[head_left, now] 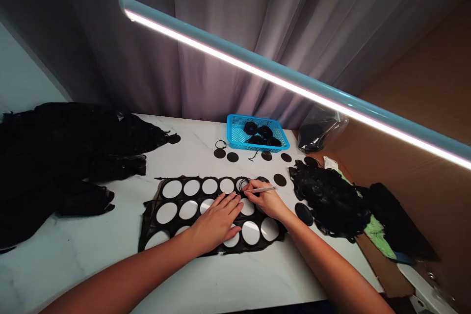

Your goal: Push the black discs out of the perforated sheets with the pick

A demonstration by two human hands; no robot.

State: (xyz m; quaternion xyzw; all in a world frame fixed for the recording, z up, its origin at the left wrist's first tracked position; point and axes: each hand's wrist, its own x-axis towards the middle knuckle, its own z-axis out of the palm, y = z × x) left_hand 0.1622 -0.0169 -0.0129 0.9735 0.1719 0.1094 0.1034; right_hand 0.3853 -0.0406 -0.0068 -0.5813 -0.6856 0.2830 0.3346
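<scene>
A black sheet (pixel 147 220) with rows of round holes lies on the table, the white tabletop showing through them. My left hand (pixel 220 216) rests flat on its middle, fingers stretched out. At the upper right part of the sheet, my right hand (pixel 265 199) is closed around a thin, light-coloured tool (pixel 260 189), which looks like tweezers. Thin black rings or strips (pixel 241 184) curl at my right fingertips, over one of the holes. Whether the fingers also pinch them is too small to tell.
Black discs (pixel 280 179) lie scattered beyond the sheet. A blue basket (pixel 230 132) with black round pieces stands at the back. Black material is heaped at the left (pixel 73 157) and right (pixel 331 201). A lit tube lamp (pixel 235 61) crosses above the white table (pixel 176 279).
</scene>
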